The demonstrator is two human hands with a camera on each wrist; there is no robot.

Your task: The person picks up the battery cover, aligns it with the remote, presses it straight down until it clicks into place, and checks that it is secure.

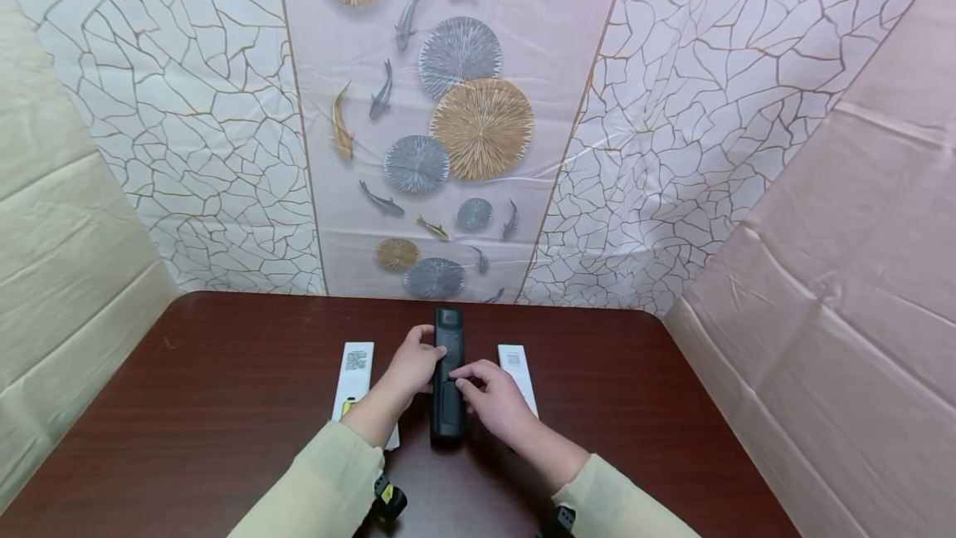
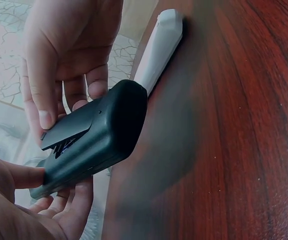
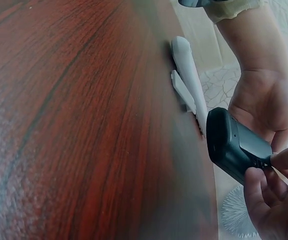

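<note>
A long black remote control [image 1: 450,326] is held up over the table, its back facing up. My left hand [image 1: 413,365] grips it around the middle, thumb across the back and fingers underneath. At the lower half, my right hand [image 1: 499,398] pinches the edge of the battery cover [image 2: 72,124] between thumb and fingers. One end of that cover is raised at an angle, and the dark compartment [image 2: 66,146] shows in the gap. To the left lies a white remote control [image 1: 357,362] with a yellow battery [image 1: 348,407] in it, partly hidden by my left wrist.
A second white remote control [image 1: 515,364] lies to the right, partly behind my right hand. A loose white cover [image 3: 183,91] rests beside the left white remote. The dark red wooden table [image 1: 246,405] ends at a patterned cloth backdrop [image 1: 224,148].
</note>
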